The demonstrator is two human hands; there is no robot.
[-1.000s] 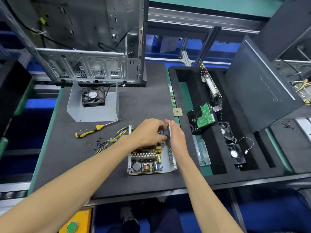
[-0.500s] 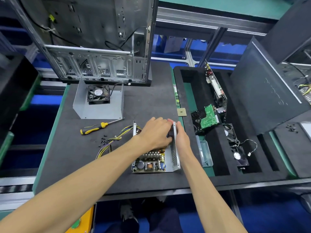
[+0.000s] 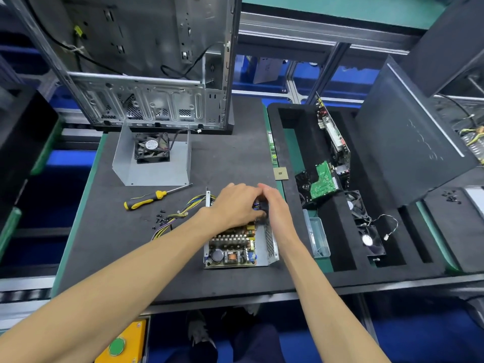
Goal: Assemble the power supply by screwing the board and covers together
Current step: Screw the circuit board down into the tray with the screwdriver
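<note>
We can read no brand: the round sticker on the fan (image 3: 152, 150) in the loose metal cover (image 3: 152, 166) is too small to make out. The power supply (image 3: 239, 244) sits near the front of the dark foam mat (image 3: 110, 231), its board (image 3: 230, 251) open to view and its wires (image 3: 178, 214) trailing left. Our left hand (image 3: 235, 205) lies curled over its far end; our right hand (image 3: 273, 208) meets it at the mesh side wall. We cannot tell what the fingers pinch. A yellow screwdriver (image 3: 154, 197) and loose screws (image 3: 160, 217) lie left. A computer case (image 3: 157, 74) stands behind; a foam tray (image 3: 288, 142) of parts sits right.
</note>
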